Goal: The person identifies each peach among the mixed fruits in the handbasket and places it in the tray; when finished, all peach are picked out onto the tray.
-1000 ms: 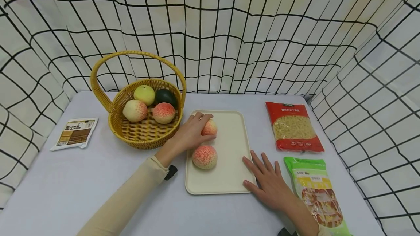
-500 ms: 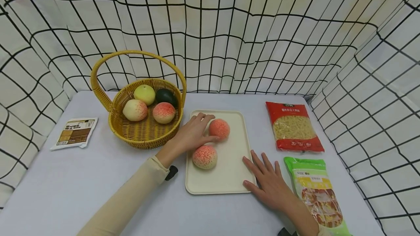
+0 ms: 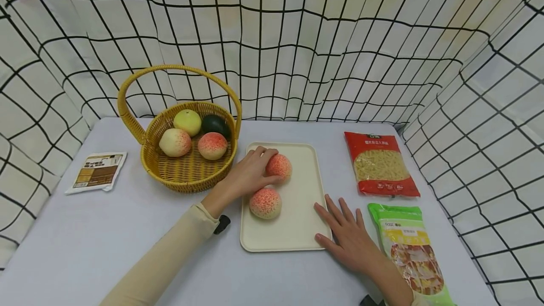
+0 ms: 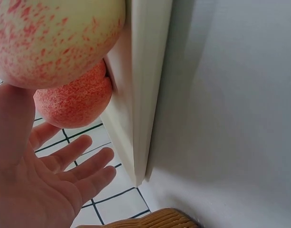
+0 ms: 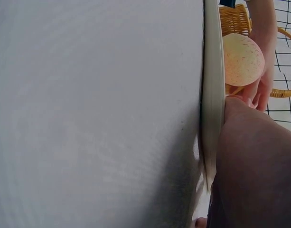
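Observation:
Two peaches sit on a cream tray (image 3: 301, 223). My left hand (image 3: 250, 171) reaches over the tray's left side, its thumb and fingers spread beside the far peach (image 3: 279, 168). In the left wrist view the fingers (image 4: 88, 178) are loosely extended, with a gap between them and that peach (image 4: 76, 102). The near peach (image 3: 265, 203) lies just below the left thumb in the head view. My right hand (image 3: 348, 237) rests with straight, spread fingers on the tray's right edge. Seen from the right wrist, its thumb side lies along the tray rim (image 5: 212, 95).
A yellow wicker basket (image 3: 182, 185) with a tall handle holds two peaches, a yellow-green round fruit and a dark green one. A white-brown packet (image 3: 97, 173) lies left of it. At the right lie a red pasta bag (image 3: 382, 165) and a green-yellow bag (image 3: 412, 249). Netting surrounds the table.
The left hand has let go of the far peach, which rolled right out of the fingers and then slightly back left. The right hand has stayed in place.

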Demonstrator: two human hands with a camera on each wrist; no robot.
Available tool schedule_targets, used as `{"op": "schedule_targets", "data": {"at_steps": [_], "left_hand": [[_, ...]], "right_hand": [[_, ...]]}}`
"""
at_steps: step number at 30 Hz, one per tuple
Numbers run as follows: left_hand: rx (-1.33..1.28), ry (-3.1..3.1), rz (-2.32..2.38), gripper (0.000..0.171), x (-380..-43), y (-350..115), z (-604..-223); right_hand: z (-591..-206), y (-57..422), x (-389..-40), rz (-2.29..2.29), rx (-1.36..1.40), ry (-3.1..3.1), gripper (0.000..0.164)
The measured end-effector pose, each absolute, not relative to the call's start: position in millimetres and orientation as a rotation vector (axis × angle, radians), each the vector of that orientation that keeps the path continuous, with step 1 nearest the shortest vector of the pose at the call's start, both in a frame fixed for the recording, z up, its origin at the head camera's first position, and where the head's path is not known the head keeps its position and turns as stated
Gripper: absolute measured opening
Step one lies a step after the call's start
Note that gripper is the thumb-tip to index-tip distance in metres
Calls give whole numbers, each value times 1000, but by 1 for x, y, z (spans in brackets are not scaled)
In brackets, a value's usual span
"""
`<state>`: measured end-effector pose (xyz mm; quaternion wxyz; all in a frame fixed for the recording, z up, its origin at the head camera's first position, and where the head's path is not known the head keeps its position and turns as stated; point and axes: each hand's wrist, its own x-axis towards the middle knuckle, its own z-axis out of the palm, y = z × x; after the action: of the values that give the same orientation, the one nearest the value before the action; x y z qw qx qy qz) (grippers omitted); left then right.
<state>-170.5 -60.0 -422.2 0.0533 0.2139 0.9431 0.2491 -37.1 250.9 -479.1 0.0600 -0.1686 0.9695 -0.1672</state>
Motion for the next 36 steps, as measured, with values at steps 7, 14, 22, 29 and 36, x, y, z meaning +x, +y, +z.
{"op": "schedule_targets", "data": {"at_steps": [7, 14, 22, 29, 36], "left_hand": [[678, 2883, 793, 81, -169, -62, -420], [709, 2921, 844, 75, -168, -65, -412], [768, 2981, 915, 63, -167, -71, -412], [770, 3032, 966, 51, -166, -79, -408], [768, 3095, 1017, 44, -164, -89, -406]], "right_hand": [[-480, 251, -37, -497, -514, 2941, 76], [-480, 252, -37, -488, -522, 2947, 76], [-481, 252, -38, -481, -538, 2952, 76], [-481, 252, -38, -482, -533, 2950, 76], [-479, 251, -37, -497, -538, 2947, 76]]}}
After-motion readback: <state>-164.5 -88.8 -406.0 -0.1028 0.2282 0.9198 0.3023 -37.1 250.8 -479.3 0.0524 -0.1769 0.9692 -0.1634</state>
